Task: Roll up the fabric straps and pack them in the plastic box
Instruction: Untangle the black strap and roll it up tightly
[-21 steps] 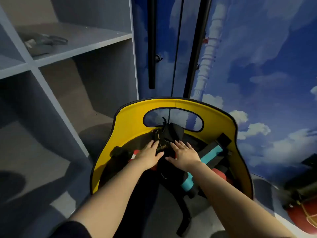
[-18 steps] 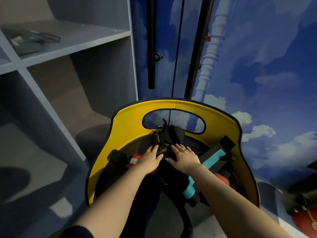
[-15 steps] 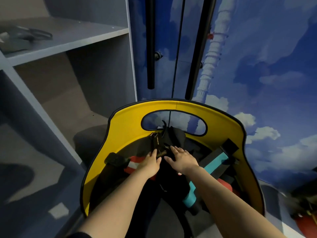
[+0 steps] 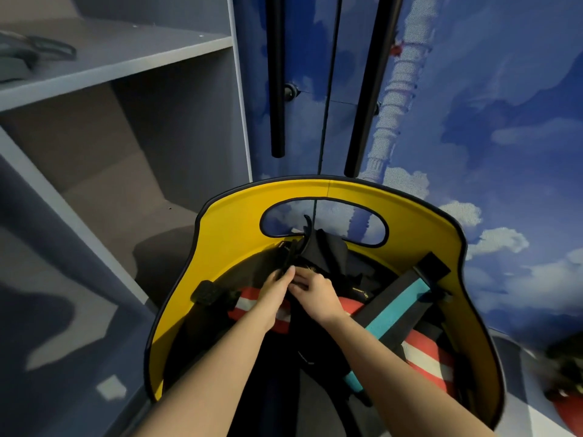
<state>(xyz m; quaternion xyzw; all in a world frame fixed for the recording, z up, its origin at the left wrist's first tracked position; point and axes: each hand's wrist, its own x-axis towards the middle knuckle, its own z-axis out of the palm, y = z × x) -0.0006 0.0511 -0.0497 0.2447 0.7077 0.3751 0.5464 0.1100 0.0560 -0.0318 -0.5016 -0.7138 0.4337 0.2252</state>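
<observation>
Both hands have closed in since the earlier frames: left hand [image 4: 277, 288] and right hand [image 4: 315, 290] now pinch the black strap bundle [image 4: 328, 257] inside the yellow box [image 4: 233, 234], fingers curled. Rolling likely starting; nothing rolled yet.

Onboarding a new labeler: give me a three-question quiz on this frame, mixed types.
1. True or false: both hands are inside the yellow bin.
2. Multiple choice: the teal strap lies to which side of the right hand? A) the person's left B) the person's right C) under the left hand
3. Fill in: the hands meet on a ____ bundle.

Key: 1 true; 2 B; 3 black.
</observation>
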